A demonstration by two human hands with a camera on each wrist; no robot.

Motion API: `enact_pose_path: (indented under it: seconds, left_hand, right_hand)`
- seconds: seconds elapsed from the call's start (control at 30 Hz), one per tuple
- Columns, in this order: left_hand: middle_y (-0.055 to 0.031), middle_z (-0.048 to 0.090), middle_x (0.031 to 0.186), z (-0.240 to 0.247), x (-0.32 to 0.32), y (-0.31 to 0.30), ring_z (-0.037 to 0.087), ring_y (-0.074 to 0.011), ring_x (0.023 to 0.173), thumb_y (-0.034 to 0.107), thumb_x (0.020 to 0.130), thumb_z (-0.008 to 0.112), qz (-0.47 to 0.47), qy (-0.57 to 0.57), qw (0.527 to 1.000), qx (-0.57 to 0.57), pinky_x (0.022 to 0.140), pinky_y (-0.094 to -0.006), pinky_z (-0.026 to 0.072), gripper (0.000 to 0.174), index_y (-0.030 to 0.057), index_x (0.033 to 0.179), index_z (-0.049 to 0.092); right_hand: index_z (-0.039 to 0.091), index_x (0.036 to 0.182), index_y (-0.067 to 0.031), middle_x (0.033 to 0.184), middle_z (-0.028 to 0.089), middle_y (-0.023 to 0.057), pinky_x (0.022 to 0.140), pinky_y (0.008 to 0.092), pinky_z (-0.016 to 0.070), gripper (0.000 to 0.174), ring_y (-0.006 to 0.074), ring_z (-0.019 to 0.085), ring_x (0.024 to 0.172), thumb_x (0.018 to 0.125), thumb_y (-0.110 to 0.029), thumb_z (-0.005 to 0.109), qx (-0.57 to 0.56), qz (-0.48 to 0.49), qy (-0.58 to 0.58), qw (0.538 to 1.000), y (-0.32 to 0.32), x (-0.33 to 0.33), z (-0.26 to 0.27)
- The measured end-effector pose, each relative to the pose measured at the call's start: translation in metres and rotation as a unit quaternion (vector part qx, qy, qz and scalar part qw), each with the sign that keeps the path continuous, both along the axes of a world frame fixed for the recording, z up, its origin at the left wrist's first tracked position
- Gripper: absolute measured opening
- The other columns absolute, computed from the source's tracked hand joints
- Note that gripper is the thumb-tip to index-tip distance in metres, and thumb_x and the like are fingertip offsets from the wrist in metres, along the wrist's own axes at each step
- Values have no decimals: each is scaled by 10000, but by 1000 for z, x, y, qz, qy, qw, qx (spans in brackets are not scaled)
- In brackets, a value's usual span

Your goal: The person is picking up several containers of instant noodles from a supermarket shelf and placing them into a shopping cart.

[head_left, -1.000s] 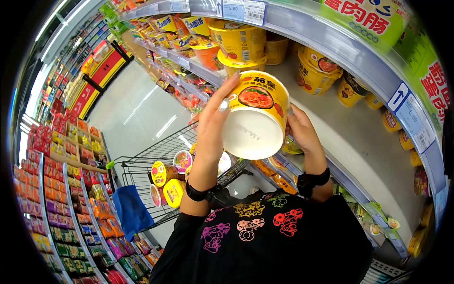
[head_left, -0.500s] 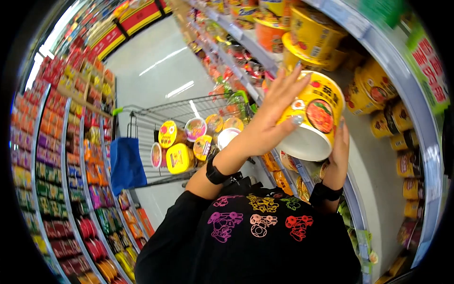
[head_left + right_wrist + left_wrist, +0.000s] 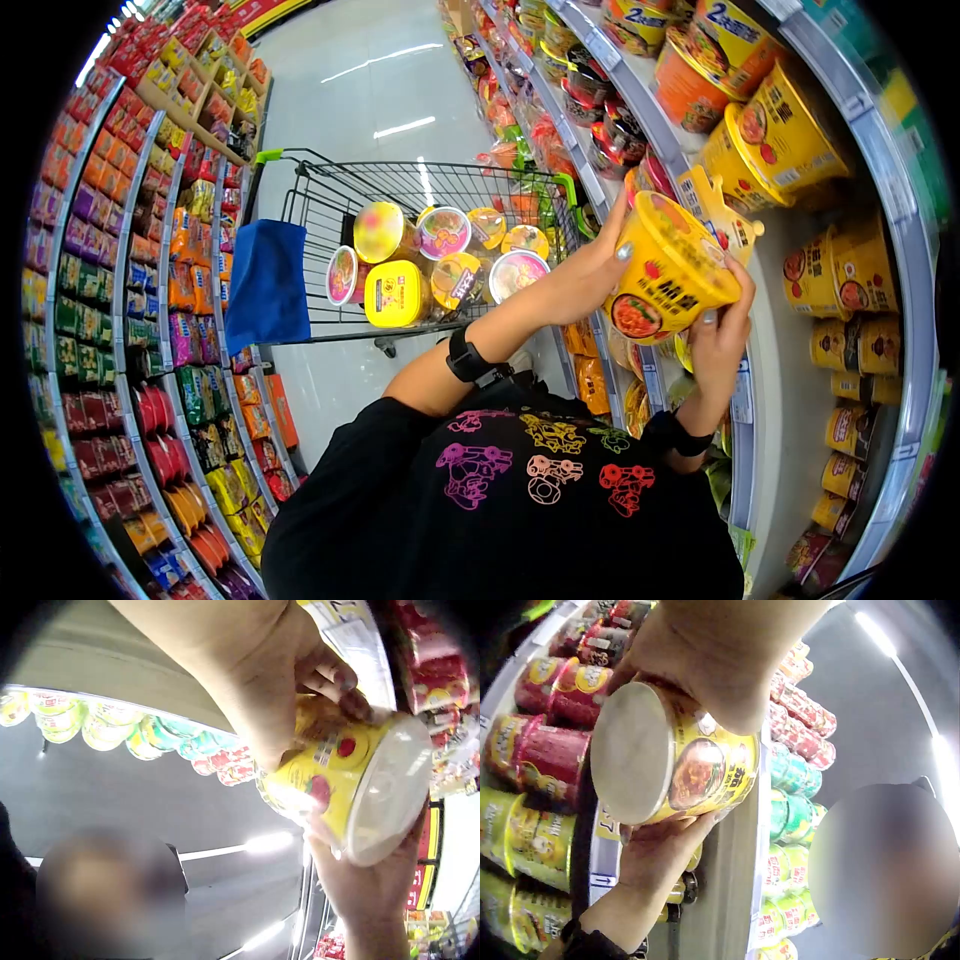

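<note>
A yellow instant noodle tub (image 3: 668, 270) with a tomato-noodle picture is held between both hands, its lid tilted up and away. My left hand (image 3: 600, 265) grips its left side, with the thumb on the near wall. On the right side my right hand (image 3: 720, 350) holds it, fingers up at the rim. The left wrist view shows the white bottom of the tub (image 3: 634, 754), and the right hand (image 3: 656, 851) below it. In the right wrist view tomatoes printed on the tub (image 3: 330, 776) show, with the left hand (image 3: 371, 889) around the base end.
A wire shopping cart (image 3: 330, 180) with several noodle tubs (image 3: 443, 232) and a blue cloth (image 3: 268, 280) stands to the left. Shelves with yellow noodle tubs (image 3: 790, 130) run along the right. Snack packs (image 3: 185, 290) fill racks at far left. A tiled aisle floor (image 3: 370, 90) lies ahead.
The view has swung so the cart shows more fully. The tub has moved right and tipped from showing its white bottom to showing its lid and wall; both hands still hold it.
</note>
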State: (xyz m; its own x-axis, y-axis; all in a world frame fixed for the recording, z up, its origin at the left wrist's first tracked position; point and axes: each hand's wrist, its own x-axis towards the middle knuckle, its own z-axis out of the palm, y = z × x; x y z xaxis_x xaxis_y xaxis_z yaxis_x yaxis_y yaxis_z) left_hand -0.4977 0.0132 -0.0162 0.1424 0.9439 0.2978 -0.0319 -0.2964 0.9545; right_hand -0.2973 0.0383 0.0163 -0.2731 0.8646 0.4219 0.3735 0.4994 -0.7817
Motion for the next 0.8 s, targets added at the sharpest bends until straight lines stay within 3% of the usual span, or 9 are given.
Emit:
enact_pose_path:
  seconds: [0.03,0.07,0.17,0.2,0.3,0.5,0.57,0.73,0.8]
  left_hand:
    - [-199,194,1439,-8,-4,1,223,-290,1325,457,954,246,12,-20,1000,-11,1062,-325,186,694,34,1415,-54]
    - [-176,233,1429,-26,-9,5,264,-280,1306,452,958,229,24,-41,999,-22,1053,-321,210,667,38,1420,-16]
    - [-123,331,1386,-70,-25,12,348,-236,1250,437,968,196,47,-140,984,-96,1028,-302,262,604,25,1405,138]
    - [-109,360,1369,-80,-31,14,370,-219,1232,432,971,188,51,-180,974,-127,1020,-295,276,595,16,1395,196]
    - [-97,419,1321,-100,-56,17,390,-182,1209,409,976,191,46,-327,928,-172,1005,-286,299,564,2,1349,303]
    - [-77,530,1203,-159,-126,28,488,-185,1109,419,968,223,150,-315,919,-183,964,-297,357,517,47,1252,441]
    - [-74,546,1185,-140,-153,19,498,-182,1098,401,966,236,169,-317,916,-180,963,-300,356,500,44,1231,466]
    - [-72,542,1200,-132,-208,5,524,-185,1070,466,941,241,242,-361,849,-301,929,-305,391,543,75,1245,463]
    - [-79,529,1227,-210,-227,19,543,-200,1065,500,935,229,204,-394,857,-263,889,-324,440,566,97,1273,439]
  right_hand:
    - [387,1266,-39,963,583,100,603,241,437,543,120,550,742,867,-367,558,48,1,-4,999,2,-10,-7]
    - [357,1304,-80,1044,571,111,670,274,444,470,152,554,773,854,-92,491,-23,-2,-40,999,-1,-15,-10]
    - [314,1337,-86,1077,561,131,707,285,457,537,179,571,817,843,-103,525,-79,2,-55,995,-1,-47,-26]
    - [260,1350,-47,1063,577,154,731,290,464,668,189,574,887,836,-290,612,-56,13,-34,998,7,-55,-44]
    - [168,1401,-63,1145,542,178,782,328,464,684,255,580,940,849,-161,560,-92,35,-37,994,9,-93,-53]
    - [23,1427,-82,1208,480,240,856,375,420,731,294,534,1040,871,-156,491,-146,51,-44,987,29,-166,-106]
    - [22,1440,-134,1373,323,171,934,341,369,635,275,440,1157,938,-192,406,-109,103,-73,986,40,-187,-126]
    - [132,1422,-170,1188,480,92,705,288,466,583,148,523,875,945,-380,393,-387,159,12,908,73,-237,-212]
    - [219,1389,-165,1170,485,66,668,276,471,556,138,527,849,933,-418,413,-466,178,4,867,72,-264,-215]
